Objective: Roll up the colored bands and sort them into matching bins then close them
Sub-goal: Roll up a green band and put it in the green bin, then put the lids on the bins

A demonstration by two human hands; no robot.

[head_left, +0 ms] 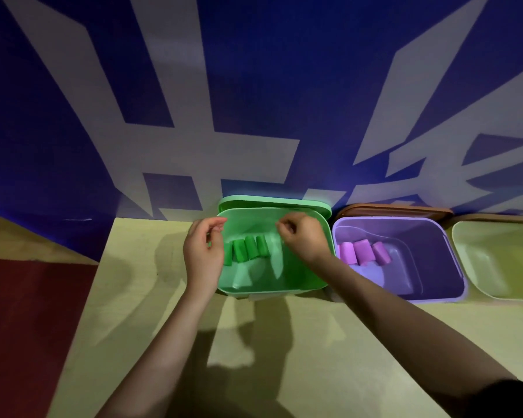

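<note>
- My left hand [204, 254] hovers at the left rim of the open green plastic bin [272, 279]; its fingers are loosely curled and hold nothing that I can see.
- My right hand [302, 239] hangs over the bin's back right part, fingers curled inward; I cannot tell whether they pinch anything.
- Four rolled green bands [248, 250] lie side by side inside that bin.
- The green plastic lid [272, 202] stands behind the bin against the blue wall [254, 70].
- Just right sits the open purple plastic bin [435, 260] with three rolled pink-purple bands [363, 251] in it.
- Further right is a pale yellow-green bin [495, 260], on the same yellowish tabletop [314, 342].
</note>
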